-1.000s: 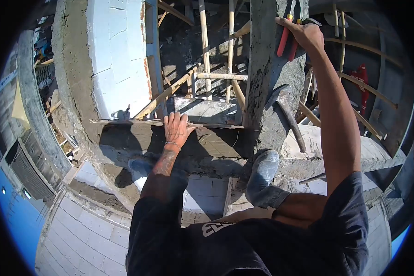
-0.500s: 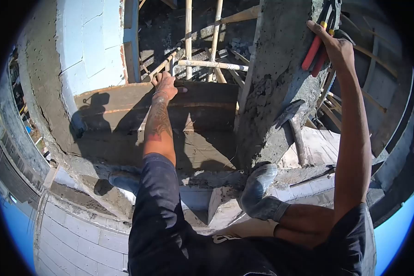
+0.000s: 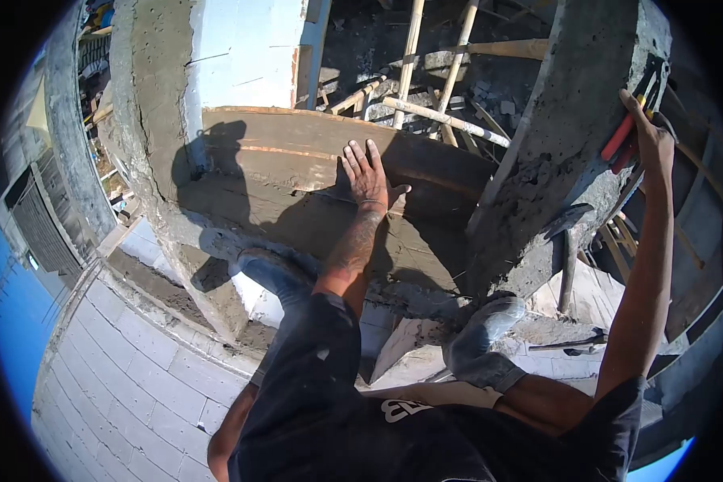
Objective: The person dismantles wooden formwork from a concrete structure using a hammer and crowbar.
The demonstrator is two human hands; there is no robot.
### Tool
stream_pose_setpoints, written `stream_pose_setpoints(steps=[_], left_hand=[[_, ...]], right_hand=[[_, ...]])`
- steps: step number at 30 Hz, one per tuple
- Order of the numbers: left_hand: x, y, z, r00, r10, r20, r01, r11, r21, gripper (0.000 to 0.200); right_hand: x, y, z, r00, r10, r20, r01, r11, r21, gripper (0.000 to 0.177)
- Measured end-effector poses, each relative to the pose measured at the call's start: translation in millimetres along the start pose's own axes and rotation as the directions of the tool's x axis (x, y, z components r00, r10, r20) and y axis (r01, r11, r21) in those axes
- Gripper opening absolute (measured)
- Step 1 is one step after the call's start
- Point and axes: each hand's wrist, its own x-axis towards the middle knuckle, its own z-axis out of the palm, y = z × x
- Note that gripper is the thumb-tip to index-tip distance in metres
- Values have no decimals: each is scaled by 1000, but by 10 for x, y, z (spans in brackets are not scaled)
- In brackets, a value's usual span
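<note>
My left hand (image 3: 368, 178) is stretched out with its fingers spread, palm down against a curved wooden board (image 3: 297, 127). The board stands on edge behind a grey cement ledge (image 3: 297, 221). At the upper right, my right hand (image 3: 655, 145) is closed around a pair of pliers (image 3: 618, 138) with red and yellow handles. Their dark jaws point up beside the rough concrete column (image 3: 530, 161). A hammer (image 3: 566, 265) rests at the foot of that column, below my right hand and apart from it.
Bamboo poles (image 3: 410, 64) cross behind the board above rubble. A white block wall (image 3: 245, 52) rises behind its left end, and a pale block wall (image 3: 120, 377) lies lower left. My boot (image 3: 482, 329) stands at the column's base, near a dark metal bar (image 3: 566, 346).
My left hand has gone from gripping the board's top edge to lying spread on its face. The view has shifted left, so the scene sits further right. My right hand still holds the pliers.
</note>
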Motion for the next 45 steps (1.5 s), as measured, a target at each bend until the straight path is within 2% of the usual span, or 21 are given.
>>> stream_pose_setpoints(steps=[1,4,6,9,10,12,14,16,18,20,23,25,26,29,30,36,38,40,41,44,45], left_hand=[[51,-50,74,1000,-1,16,1,1000,-1,128],[203,-97,274,991,-25,129,22,999,29,124],[430,-137,366,926,-150,347,105,984,143,120],[863,-129,283,820,-222,528,110,965,236,117],[775,-182,371,795,-224,564,102,965,240,117],[616,-227,430,900,-150,408,84,981,176,116],[459,-203,324,896,-128,426,74,987,143,110],[342,-128,382,960,-115,257,74,984,163,104],[98,266,-51,939,-132,317,44,962,270,102],[-126,476,-192,903,-272,332,198,950,240,106],[-401,261,235,907,-177,382,115,977,180,110],[-338,189,320,927,-94,363,44,989,143,112],[-391,164,347,917,-103,384,52,989,139,112],[-81,307,184,745,-265,613,120,956,268,112],[26,325,136,765,-256,591,121,958,259,112],[493,97,53,568,-222,793,100,974,201,100],[587,-200,72,813,-280,511,359,932,-59,92],[558,-431,27,689,-700,187,718,694,-48,81],[615,-723,191,678,-714,176,729,684,-36,81],[797,-1444,445,239,-970,42,969,235,-81,92],[809,-1428,219,207,-976,67,971,196,-140,96]], right_hand=[[-83,-53,44,999,-28,-29,31,992,121,62],[-96,-76,-10,996,92,-12,-92,996,22,61],[-71,-87,-36,992,120,25,-120,993,-14,59],[-131,-205,20,981,-153,-122,164,983,82,50],[-180,-243,-21,995,-59,-79,62,997,40,50],[-207,-270,-36,996,92,-2,-92,996,18,51],[-183,-222,16,999,16,-40,-15,1000,21,52],[-173,-205,-5,998,-27,-53,30,998,56,55],[-187,-164,-49,997,-11,-73,14,999,37,56],[-161,-181,-21,997,-12,-79,11,1000,-16,58],[-107,-113,-10,998,56,31,-58,997,57,65],[19,-48,28,1000,-3,-12,2,997,-78,59],[11,-43,-19,999,38,-37,-43,985,-165,58],[-182,-213,31,998,-41,-53,43,998,35,57],[-227,-276,18,996,-73,-54,77,994,79,57],[20,-43,-39,999,12,-32,-16,991,-135,60],[18,-75,-85,999,22,47,-15,990,-139,61],[6,-23,-35,1000,30,5,-30,999,-45,61],[6,-29,-45,997,73,39,-71,996,-61,59],[103,125,-49,998,38,41,-33,992,-125,45],[145,183,-51,998,53,39,-47,991,-124,39]])
